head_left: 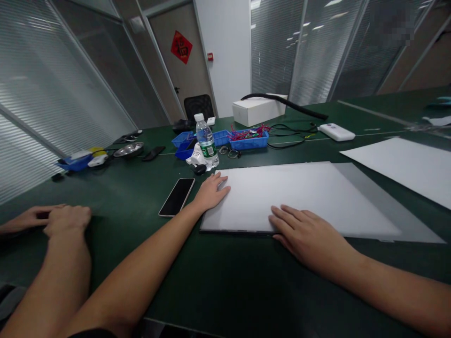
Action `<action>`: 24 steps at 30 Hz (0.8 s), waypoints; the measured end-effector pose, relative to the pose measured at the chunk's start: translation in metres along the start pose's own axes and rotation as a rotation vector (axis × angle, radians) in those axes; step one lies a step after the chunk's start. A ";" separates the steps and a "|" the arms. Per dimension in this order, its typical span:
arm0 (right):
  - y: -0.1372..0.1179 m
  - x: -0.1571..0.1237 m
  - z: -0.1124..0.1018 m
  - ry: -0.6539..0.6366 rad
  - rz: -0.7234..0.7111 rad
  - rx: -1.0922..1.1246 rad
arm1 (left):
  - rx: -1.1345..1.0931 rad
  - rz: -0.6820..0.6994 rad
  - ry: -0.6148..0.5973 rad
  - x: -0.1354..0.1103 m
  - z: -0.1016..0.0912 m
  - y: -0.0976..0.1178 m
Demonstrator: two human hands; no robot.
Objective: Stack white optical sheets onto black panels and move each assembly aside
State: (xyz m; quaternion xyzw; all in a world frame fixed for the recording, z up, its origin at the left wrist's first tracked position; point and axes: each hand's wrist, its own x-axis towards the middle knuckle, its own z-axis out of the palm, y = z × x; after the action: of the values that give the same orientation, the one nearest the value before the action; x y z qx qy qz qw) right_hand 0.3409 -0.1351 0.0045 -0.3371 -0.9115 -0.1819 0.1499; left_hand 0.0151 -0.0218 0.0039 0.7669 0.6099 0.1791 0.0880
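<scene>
In front of me on the green table lies a flat white panel (282,192) with a thin dark rim along its left and front edges. A greyer strip (380,197) runs down its right side; whether this is a separate sheet I cannot tell. My left hand (210,191) rests at the panel's left edge with its fingers apart, touching the white surface. Across the front edge lies my right hand (305,232), its fingers stretched flat on the panel and its thumb low by the rim. Neither hand grasps anything visible.
Left of the panel are a phone (177,197), a water bottle (207,143) and a black mouse (199,169). Blue trays (248,142), eyeglasses (229,152), cables and a white box (259,111) stand behind. Another person's hands (66,219) rest at left. White sheet (405,169) lies right.
</scene>
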 end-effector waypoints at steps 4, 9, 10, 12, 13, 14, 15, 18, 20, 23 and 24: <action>0.018 -0.003 -0.002 0.001 -0.056 0.183 | 0.005 -0.011 0.004 0.003 0.003 0.003; 0.074 -0.007 0.002 -0.086 0.244 0.109 | 0.004 -0.002 0.013 0.004 0.006 -0.004; 0.090 -0.009 0.003 -0.135 0.360 0.054 | 0.002 0.002 0.015 0.003 0.006 -0.006; 0.122 -0.015 0.005 -0.278 0.601 -0.056 | -0.006 0.009 0.019 0.003 0.005 -0.011; 0.137 -0.019 0.005 -0.362 0.713 -0.088 | -0.012 0.009 0.021 0.003 0.005 -0.012; 0.150 -0.022 0.005 -0.441 0.818 -0.096 | -0.019 0.006 0.022 0.003 0.005 -0.013; 0.161 -0.026 0.005 -0.501 0.901 -0.087 | -0.026 0.002 0.023 0.003 0.005 -0.014; 0.176 -0.031 0.005 -0.556 0.982 -0.034 | -0.042 -0.005 0.018 0.003 0.006 -0.013; 0.172 -0.029 0.005 -0.540 0.939 -0.027 | -0.050 -0.010 0.017 0.003 0.006 -0.012; 0.160 -0.022 0.005 -0.541 0.886 -0.022 | -0.054 -0.020 0.021 0.003 0.005 -0.011; 0.158 -0.019 0.005 -0.545 0.876 -0.019 | -0.052 -0.019 0.020 0.002 0.004 -0.010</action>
State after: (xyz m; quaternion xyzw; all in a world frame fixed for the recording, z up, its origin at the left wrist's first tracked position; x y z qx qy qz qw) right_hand 0.4598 -0.0322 0.0284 -0.7236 -0.6892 -0.0160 -0.0341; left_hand 0.0078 -0.0170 -0.0033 0.7566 0.6133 0.2017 0.1035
